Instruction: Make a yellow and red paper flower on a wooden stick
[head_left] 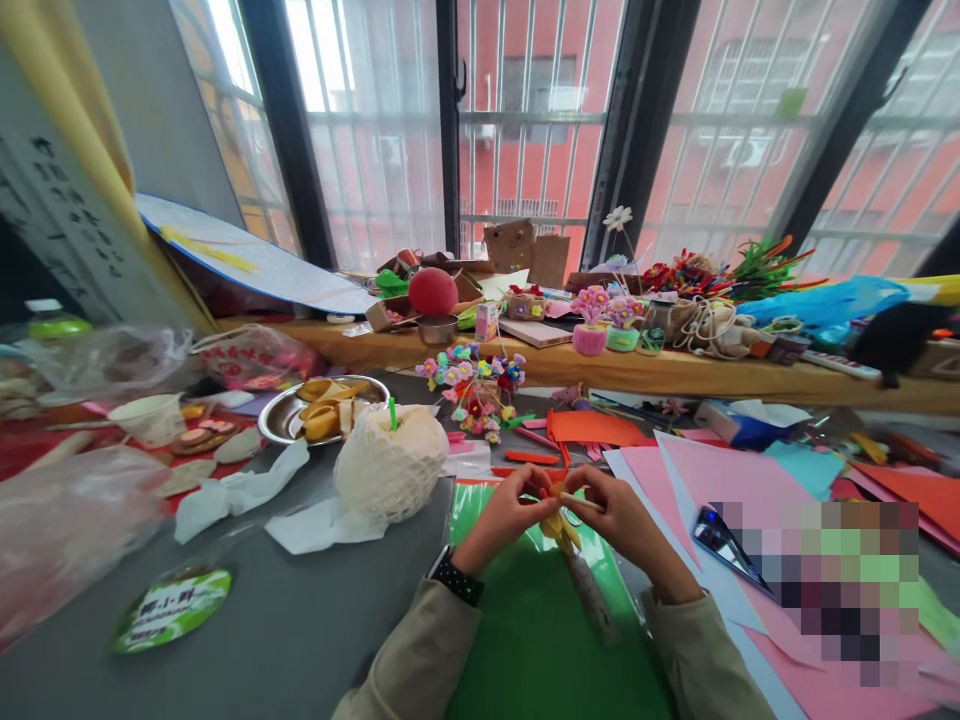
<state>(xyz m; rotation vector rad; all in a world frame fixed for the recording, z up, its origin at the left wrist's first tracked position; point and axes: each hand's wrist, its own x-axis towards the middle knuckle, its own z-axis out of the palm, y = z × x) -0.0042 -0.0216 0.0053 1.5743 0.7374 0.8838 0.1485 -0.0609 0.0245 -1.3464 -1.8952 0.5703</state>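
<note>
My left hand (511,512) is closed, its fingertips pinching a small yellow-orange piece (556,490) that looks like paper or a petal. Facing it, my right hand (624,515) grips a thin pale stick (583,502), whose tip meets the yellow piece. Just below my fingers hang more yellow petal-like parts (561,530). From them a greyish-brown, stem-like length (592,595) slants down to the right over a shiny green sheet (517,640). Both forearms rest low over that sheet. My fingers partly cover the yellow piece, so its full shape is hidden.
Left of the sheet stands a net-wrapped coconut (394,465) with a green straw, near a metal bowl (281,418). Colourful yarn flowers (480,385) stand behind. To the right lie pink paper (705,470) and a phone (729,545). A cluttered windowsill (375,350) runs along the back.
</note>
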